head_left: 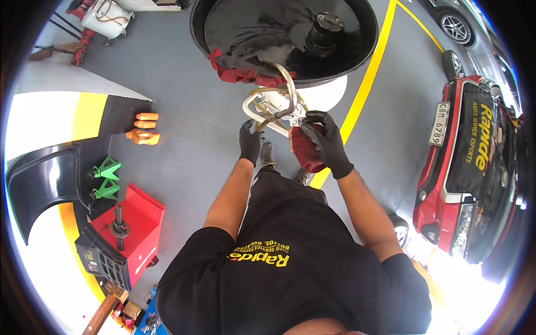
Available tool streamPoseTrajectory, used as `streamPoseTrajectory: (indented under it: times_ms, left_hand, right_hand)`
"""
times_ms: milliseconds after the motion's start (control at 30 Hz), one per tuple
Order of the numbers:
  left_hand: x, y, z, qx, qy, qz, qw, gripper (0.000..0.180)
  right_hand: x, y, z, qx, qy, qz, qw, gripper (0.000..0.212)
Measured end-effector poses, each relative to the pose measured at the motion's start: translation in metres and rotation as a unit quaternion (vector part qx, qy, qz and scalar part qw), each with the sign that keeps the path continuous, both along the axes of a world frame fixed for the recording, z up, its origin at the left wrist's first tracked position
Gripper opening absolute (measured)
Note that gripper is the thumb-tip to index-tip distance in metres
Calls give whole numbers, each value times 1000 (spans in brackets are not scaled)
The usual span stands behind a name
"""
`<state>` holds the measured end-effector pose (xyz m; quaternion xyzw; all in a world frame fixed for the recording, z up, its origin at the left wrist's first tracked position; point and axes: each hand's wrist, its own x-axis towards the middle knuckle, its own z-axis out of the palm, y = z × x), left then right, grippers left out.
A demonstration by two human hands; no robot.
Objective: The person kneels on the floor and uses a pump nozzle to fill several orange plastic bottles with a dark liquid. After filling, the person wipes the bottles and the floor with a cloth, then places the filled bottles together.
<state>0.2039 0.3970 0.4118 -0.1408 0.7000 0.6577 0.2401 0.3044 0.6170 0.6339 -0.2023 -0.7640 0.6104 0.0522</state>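
In front of me stands a waste oil drainer with a wide black pan [240, 28] on a white tank [333, 92]. A curved brownish hose [291, 92] loops from the pan's near rim down toward my hands. My left hand [250, 142], in a black glove, is closed at the hose's lower end, beside the white tubular handle [248, 108]. My right hand [329, 144], also gloved, is closed on a dark red rag [306, 148] hanging below its fingers. Its fingertips are close to the tank's fittings; whether they touch is unclear. Another red cloth [237, 71] drapes over the pan's rim.
A red car [438, 190] with a black cover [474, 134] stands right, beyond a yellow floor line [365, 84]. To the left are orange bottles [146, 135], green jack stands [106, 178], a red wheel balancer [145, 218] and a white wheeled tank [106, 19].
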Motion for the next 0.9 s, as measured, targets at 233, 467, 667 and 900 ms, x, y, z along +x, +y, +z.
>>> streamPoseTrajectory:
  times_ms: [233, 467, 667, 900]
  left_hand:
    - [44, 3, 13, -222, 147, -185, 946, 50]
    - [70, -2, 48, -218, 165, -216, 937, 45]
    - [118, 40, 143, -136, 494, -372, 774, 47]
    - [123, 95, 176, -62, 504, -525, 683, 39]
  right_hand:
    - [62, 43, -77, -487, -29, -136, 862, 28]
    - [120, 66, -111, -642, 39, -185, 743, 41]
    - [115, 32, -69, -605, -47, -180, 774, 41]
    - [97, 34, -78, -133, -193, -98, 967, 42]
